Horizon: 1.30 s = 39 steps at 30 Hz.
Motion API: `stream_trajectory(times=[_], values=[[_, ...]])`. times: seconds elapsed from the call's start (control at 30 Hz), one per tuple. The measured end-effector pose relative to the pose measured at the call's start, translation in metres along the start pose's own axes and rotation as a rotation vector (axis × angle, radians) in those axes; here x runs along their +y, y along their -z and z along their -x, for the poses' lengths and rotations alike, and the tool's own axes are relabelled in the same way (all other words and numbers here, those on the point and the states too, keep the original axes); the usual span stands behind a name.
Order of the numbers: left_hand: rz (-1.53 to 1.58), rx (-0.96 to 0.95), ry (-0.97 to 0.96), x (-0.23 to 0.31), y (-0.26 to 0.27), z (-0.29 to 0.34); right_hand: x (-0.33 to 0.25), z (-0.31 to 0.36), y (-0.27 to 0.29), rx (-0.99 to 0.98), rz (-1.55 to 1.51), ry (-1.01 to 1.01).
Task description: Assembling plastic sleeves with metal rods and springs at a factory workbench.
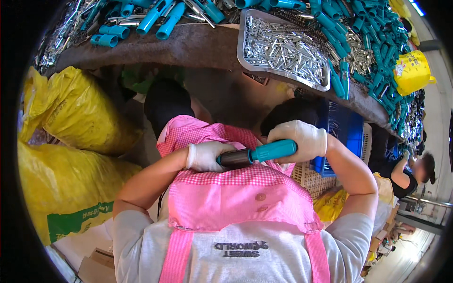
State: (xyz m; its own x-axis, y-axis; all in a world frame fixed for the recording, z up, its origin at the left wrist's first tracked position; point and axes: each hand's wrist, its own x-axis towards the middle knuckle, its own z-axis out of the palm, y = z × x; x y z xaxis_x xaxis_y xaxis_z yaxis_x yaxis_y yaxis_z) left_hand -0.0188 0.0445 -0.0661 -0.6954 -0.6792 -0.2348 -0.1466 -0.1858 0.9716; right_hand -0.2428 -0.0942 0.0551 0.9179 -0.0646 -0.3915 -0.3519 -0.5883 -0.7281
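In front of my pink checked apron [245, 193], both gloved hands grip a two-part cylindrical handle. My left hand [205, 157] is closed round the dark brown end [236, 158]. My right hand [302, 141] wraps the far tip of the teal plastic part [273, 150]. The two parts meet end to end, slightly tilted up to the right. White work gloves cover both hands, and part of the fingers is hidden behind the handle. Beyond them on the bench, a clear plastic tray [242, 53] holds many small metal pins.
Teal plastic sleeves [155, 19] and metal parts are piled on the dark bench edge [141, 49]. A yellow cup [411, 73] stands among them. Yellow sacks [80, 174] sit at left; a blue crate [347, 137] is at right. Another person [408, 174] works at far right.
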Motion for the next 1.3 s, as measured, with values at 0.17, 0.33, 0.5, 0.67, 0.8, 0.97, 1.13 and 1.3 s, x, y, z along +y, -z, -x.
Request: stream_trajectory(times=[0.17,0.33,0.5,0.67,0.8,0.97,1.13,1.3], values=[[0.465,-0.127,0.068,-0.01,0.002,-0.006,0.003,-0.014,0.001,0.349,0.827,0.501],[0.495,-0.265,0.082,-0.03,0.001,-0.018,0.0,-0.014,0.012,0.383,1.118,0.754],[0.324,-0.297,0.184,-0.02,0.007,-0.024,0.006,-0.01,0.018,0.329,1.328,0.972],[0.365,-0.279,0.126,-0.016,0.007,-0.019,0.017,-0.004,0.011,0.374,1.468,0.954],[0.185,-0.207,0.073,-0.009,0.007,-0.017,0.002,-0.009,0.013,0.268,1.09,0.697],[-0.917,0.572,0.179,0.029,0.003,0.004,0.036,-0.004,-0.042,0.049,-1.045,-0.446],[-0.728,0.706,0.229,0.033,0.022,0.015,-0.011,-0.006,-0.008,0.822,-0.354,0.294],[-0.737,0.563,-0.069,0.05,0.006,0.016,-0.008,-0.003,0.014,1.022,-0.527,-0.072]])
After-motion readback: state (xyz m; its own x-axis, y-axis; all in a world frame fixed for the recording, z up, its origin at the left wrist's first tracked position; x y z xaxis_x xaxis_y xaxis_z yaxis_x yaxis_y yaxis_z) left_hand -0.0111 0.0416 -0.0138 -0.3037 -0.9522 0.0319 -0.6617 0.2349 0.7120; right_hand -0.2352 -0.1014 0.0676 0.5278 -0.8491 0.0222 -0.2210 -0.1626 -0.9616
